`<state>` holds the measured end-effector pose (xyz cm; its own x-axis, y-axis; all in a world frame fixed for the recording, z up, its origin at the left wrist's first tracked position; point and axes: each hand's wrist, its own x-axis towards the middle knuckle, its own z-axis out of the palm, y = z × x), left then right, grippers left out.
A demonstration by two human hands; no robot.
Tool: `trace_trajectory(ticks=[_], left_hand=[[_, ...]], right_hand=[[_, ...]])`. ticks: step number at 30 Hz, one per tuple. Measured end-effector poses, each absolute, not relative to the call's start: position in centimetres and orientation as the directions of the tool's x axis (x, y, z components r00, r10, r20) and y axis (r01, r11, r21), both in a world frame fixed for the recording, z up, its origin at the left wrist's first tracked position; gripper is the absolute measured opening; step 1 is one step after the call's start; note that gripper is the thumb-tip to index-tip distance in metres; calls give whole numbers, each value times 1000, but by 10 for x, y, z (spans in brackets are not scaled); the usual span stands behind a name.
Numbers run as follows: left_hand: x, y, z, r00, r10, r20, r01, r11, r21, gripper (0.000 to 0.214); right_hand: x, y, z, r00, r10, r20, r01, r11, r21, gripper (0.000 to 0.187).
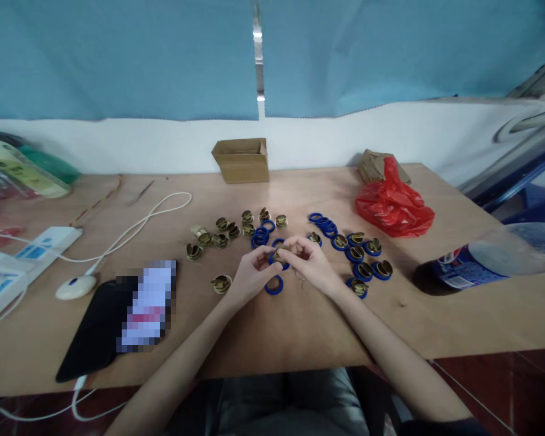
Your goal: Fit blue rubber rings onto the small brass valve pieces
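My left hand [257,270] and my right hand [309,260] meet over the middle of the table, their fingers closed round a blue ring [279,260] with a small brass-coloured round part in it. The fingertips cover much of both. Close below lies a loose blue ring [274,284]. Several more blue rings [260,238] are stacked just beyond my left hand. To the left, several bare brass-coloured parts [221,240] stand with upright tabs. On the right, similar brass parts [356,253] sit inside blue rings, and a row of loose blue rings [326,225] lies behind them.
A small open cardboard box [243,162] stands at the back. At right are a red plastic bag [394,206] and a cola bottle [476,257] on its side. Left are a phone [148,306], a black tablet-like slab [93,327], a white mouse-shaped device [75,287] and a power strip [31,266].
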<state>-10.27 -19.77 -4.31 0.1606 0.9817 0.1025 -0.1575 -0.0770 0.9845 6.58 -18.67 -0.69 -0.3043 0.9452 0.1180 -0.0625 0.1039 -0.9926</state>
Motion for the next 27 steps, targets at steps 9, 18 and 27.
trace_trajectory(ticks=[9, 18, 27], left_hand=[[-99, -199, -39, 126, 987, 97, 14, -99, 995, 37], [-98, -206, -40, 221, 956, 194, 335, -261, 905, 18], [-102, -202, -39, 239, 919, 313, 429, -389, 815, 14]], right_hand=[[104, -178, 16, -40, 902, 429, 540, 381, -750, 23], [156, -160, 21, -112, 983, 145, 913, 159, -375, 15], [155, -160, 9, -213, 970, 119, 932, 238, -272, 16]])
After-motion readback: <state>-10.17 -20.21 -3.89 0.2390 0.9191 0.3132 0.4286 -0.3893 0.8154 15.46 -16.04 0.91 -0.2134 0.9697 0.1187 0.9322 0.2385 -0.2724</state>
